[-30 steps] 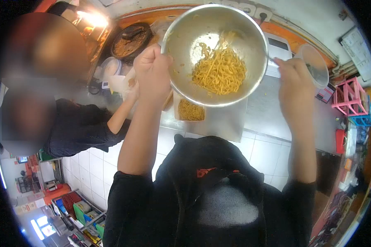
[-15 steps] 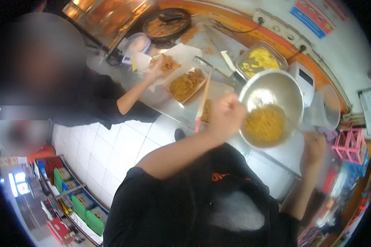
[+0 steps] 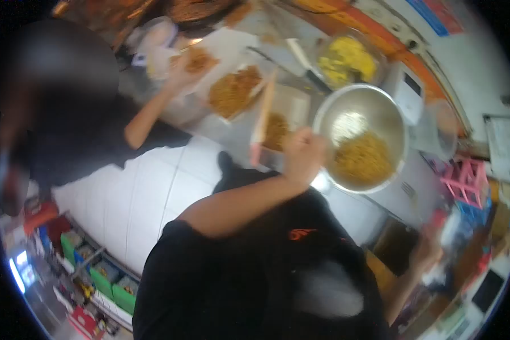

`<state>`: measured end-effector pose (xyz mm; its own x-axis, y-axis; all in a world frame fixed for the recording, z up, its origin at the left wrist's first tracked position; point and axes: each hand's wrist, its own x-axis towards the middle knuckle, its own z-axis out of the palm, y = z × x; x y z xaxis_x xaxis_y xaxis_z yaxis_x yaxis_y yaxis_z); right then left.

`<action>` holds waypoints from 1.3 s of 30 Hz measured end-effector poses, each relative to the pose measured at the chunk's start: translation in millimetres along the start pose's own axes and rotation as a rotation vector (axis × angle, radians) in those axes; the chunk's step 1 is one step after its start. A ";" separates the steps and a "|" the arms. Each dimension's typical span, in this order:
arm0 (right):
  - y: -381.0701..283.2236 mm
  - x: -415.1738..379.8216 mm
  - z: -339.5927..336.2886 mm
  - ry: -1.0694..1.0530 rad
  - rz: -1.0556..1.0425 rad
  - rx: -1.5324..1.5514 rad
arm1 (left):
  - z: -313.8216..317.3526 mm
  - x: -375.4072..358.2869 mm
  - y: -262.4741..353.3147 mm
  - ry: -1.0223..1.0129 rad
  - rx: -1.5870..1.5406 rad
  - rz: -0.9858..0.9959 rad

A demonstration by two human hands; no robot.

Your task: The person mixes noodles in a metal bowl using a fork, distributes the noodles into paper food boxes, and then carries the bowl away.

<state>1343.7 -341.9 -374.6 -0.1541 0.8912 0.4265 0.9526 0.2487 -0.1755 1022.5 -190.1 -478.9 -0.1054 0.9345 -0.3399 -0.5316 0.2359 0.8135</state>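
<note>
Since 0.5 s ago: view has swung left and blurred; your right hand (image 3: 428,258) has dropped from beside the bowl down to hip level, well apart from it; bowl has barely shifted.

L → R:
- Co-worker in a dark top at far left, one hand (image 3: 178,71) at a white sheet w/ fried bits on the counter. Keep clear of that reach.
- Open rectangular box of brown-orange noodles (image 3: 233,90) mid-counter; a second box (image 3: 277,131) nearer you, just left of your fist.
- Pale wooden chopsticks (image 3: 263,116) stand tilted over the second box; can't tell whether they rest in it.
- Your left hand (image 3: 302,154): closed in a fist on the rim of the round stainless-steel mixing bowl (image 3: 360,110). Yellow noodles (image 3: 361,160) sit heaped on the near side of the bowl, which is tilted toward you, over the counter edge.
- Clear tub of yellow pieces (image 3: 347,59) behind the bowl; white scale-like device (image 3: 405,90) to its right.
- Right hand: blurred, can't tell whether fingers are spread or closed.

Judgement: one-handed rim grip on a loaded, tilted bowl is marginal. Level it, bring the right hand back under the far side.

Surface/room: steel counter (image 3: 232,139), white tiled floor, pink plastic crate (image 3: 464,181) at right.
</note>
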 end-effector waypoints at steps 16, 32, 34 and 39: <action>-86.7 98.2 44.1 0.132 -0.087 -0.257 | -6.1 8.9 4.7 -0.171 0.076 0.456; -29.5 82.4 25.3 -0.103 0.161 0.238 | -3.0 38.4 2.7 -0.493 0.377 0.146; -22.8 81.2 21.5 -0.045 0.271 0.191 | -3.3 38.6 8.0 -0.496 0.352 0.170; -26.0 101.6 16.9 -0.081 -0.097 0.023 | -1.3 39.3 12.4 -0.506 0.385 0.243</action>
<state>1298.9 -251.4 -341.8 -0.2668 0.8899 0.3700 0.9259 0.3432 -0.1579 1010.7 -150.8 -482.8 0.2723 0.9603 0.0601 -0.1959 -0.0058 0.9806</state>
